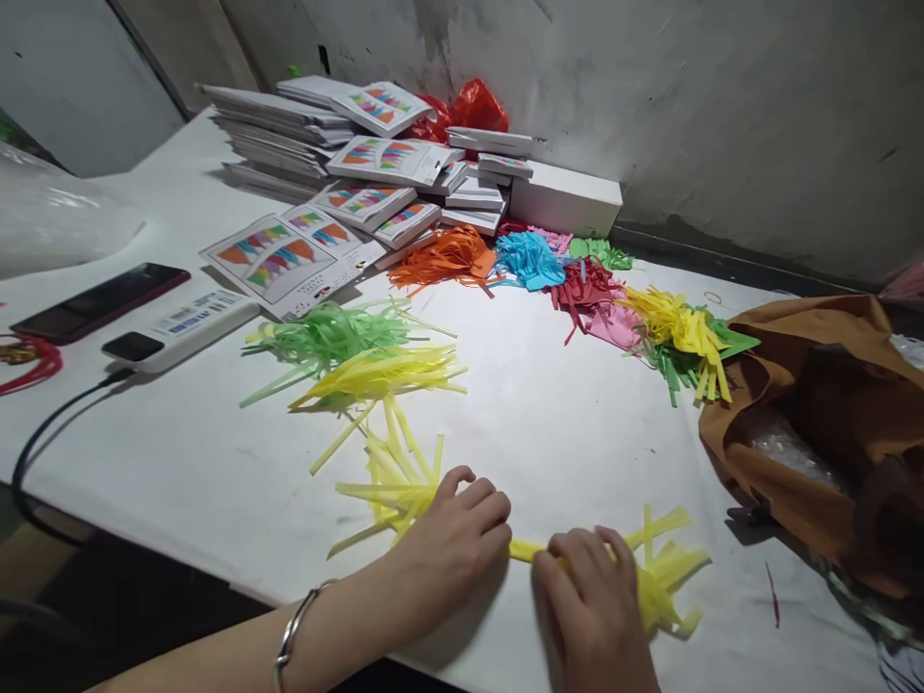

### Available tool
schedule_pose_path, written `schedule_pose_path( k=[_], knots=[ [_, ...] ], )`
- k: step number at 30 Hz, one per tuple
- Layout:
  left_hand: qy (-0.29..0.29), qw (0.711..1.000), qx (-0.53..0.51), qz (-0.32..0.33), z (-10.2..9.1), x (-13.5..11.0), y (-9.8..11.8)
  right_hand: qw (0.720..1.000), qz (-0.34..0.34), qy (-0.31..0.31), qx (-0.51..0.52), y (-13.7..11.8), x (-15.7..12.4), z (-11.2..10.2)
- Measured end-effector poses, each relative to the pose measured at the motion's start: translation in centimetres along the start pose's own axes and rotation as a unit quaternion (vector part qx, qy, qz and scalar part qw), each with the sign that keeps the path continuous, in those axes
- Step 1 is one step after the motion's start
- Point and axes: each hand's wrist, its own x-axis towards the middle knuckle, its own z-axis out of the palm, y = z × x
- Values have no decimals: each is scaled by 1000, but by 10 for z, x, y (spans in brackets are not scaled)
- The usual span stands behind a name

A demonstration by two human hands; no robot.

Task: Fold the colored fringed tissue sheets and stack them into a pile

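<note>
A yellow paper tassel (526, 550) lies across the white table in front of me, its middle twisted into a narrow band. Fringed strips fan out at both of its ends. My left hand (462, 529), with a silver bracelet at the wrist, is closed over the left part of the band. On the right part, my right hand (596, 587) has its fingers curled round the tassel. Just beyond my left hand are a flat yellow tassel (382, 371) and a light green tassel (328, 337).
Orange (448, 258), blue (530, 260) and yellow (679, 327) tassels lie farther back. Stacked printed packets (390, 159) stand by the wall. A phone (101, 298) and a cabled white power bank (180, 327) lie left; a brown bag (808, 327) stands right.
</note>
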Motion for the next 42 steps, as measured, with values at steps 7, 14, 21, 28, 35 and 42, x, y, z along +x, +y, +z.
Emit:
schedule_pose_path(
  k=[7,14,21,28,35,42],
  knots=[
    [5,999,3,49,-5,0,-2,997,15,-27,76,-3,10,8],
    [18,998,-67,-2,4,-3,-7,998,-23,-36,44,-4,19,18],
    [23,993,-93,-74,8,-7,-4,999,-7,-47,-11,7,5,14],
    [-54,986,-26,-155,-6,13,15,993,85,-60,-55,4,2,5],
    [-59,996,33,-67,-8,18,9,991,114,-48,-49,-1,11,3],
    [4,989,116,88,5,20,12,998,47,-24,25,-3,5,8]
  ],
)
